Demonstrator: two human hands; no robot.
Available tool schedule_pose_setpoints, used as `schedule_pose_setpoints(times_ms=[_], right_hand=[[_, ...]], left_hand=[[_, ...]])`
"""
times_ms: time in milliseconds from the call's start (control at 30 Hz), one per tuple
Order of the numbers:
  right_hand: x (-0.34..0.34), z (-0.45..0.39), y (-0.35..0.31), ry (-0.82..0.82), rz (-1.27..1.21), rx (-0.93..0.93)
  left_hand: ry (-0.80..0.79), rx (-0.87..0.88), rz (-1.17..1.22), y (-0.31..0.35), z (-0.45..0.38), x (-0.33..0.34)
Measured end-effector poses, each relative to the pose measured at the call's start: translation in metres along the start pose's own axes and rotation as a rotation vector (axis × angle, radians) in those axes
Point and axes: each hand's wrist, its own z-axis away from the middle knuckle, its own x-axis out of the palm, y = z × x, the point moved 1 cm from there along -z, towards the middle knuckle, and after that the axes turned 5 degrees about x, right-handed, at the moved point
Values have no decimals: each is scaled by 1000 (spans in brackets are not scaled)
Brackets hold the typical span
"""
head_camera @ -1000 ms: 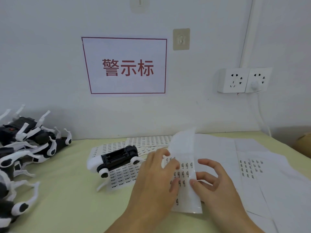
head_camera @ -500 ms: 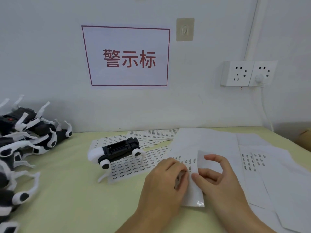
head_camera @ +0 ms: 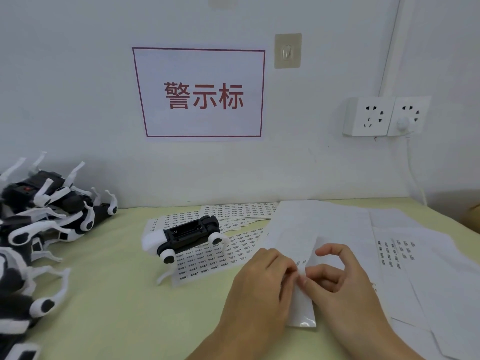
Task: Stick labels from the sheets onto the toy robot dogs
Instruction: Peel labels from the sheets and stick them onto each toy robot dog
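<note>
A black-and-white toy robot dog [head_camera: 185, 236] lies on its back on a label sheet [head_camera: 233, 252] at the table's middle, battery bay facing up. A narrow label sheet [head_camera: 302, 306] lies near the front, folded over at its top. My left hand [head_camera: 262, 284] presses on its left edge with curled fingers. My right hand [head_camera: 337, 281] pinches the sheet's fold between thumb and forefinger. The two hands touch over the sheet. Whether a label is lifted is hidden by the fingers.
A pile of several toy robot dogs [head_camera: 39, 224] fills the left edge of the green table [head_camera: 117, 294]. More label sheets [head_camera: 241, 210] lie by the wall, and white backing sheets [head_camera: 415, 268] spread to the right. Wall sockets [head_camera: 384, 116] have a cable hanging down.
The raised top of the narrow sheet has been folded down flat. Both hands have closed in together over its middle, with the right thumb and forefinger now pinching at it.
</note>
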Motion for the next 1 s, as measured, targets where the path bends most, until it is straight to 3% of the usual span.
schedule_pose_setpoints(times_ms=[567,733,833,1000], right_hand=[[2,1,1,3,0,-48],[6,3,2,25,54,-144],[6,4,3,27,114,-178],[6,2,6,62,254,-170]], left_hand=[[-7,-27,-20,1,1,1],[4,-33,-86,1,0,2],[5,-172,28,-2,-1,1],[171,-619,343,-20,-7,-5]])
